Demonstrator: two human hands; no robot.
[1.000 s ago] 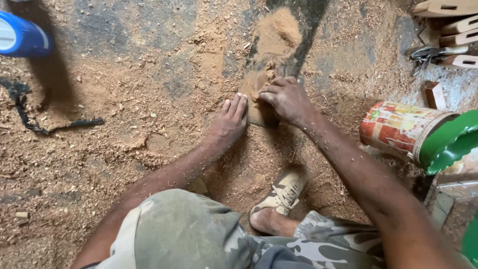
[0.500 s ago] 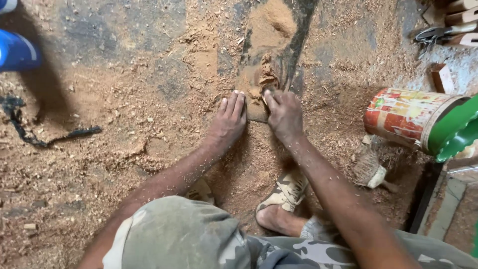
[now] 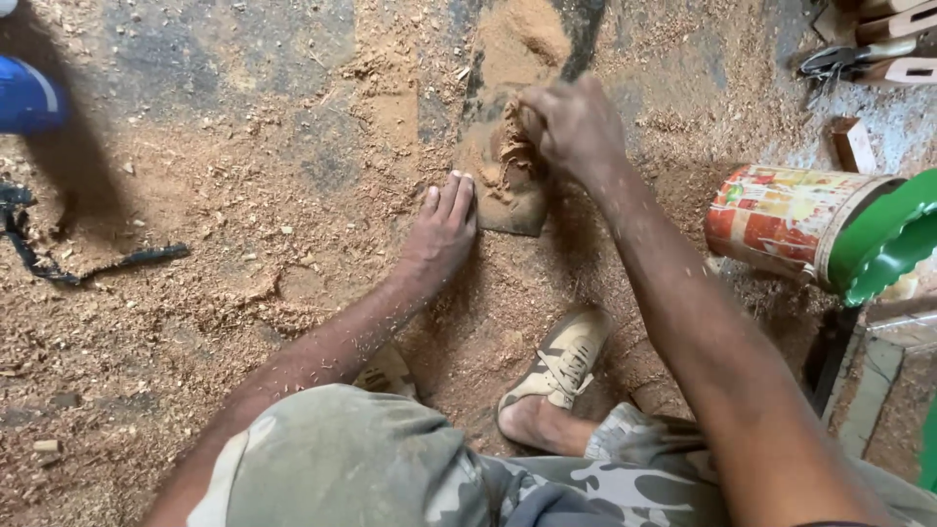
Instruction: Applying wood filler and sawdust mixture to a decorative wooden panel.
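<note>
A flat board (image 3: 512,185) lies on the sawdust-covered floor (image 3: 244,244), left hand (image 3: 444,229) at its left edge, right hand (image 3: 571,127) on top, a tin can (image 3: 781,229) to the right.

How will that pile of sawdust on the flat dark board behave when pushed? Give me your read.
The sawdust looks loose and light, so it would likely crumble and spill sideways rather than slide as one lump. The clump against the right hand suggests it bunches a little. The board, with the left hand at its edge, looks stiff and flat.

A woodworking workshop: the floor (image 3: 244,117) lies thick with sawdust (image 3: 224,293) and wood shavings, cut wooden pieces (image 3: 903,24) and a hand tool (image 3: 839,59) sit at the far right corner, a paint tin (image 3: 781,224) nearby.
</note>
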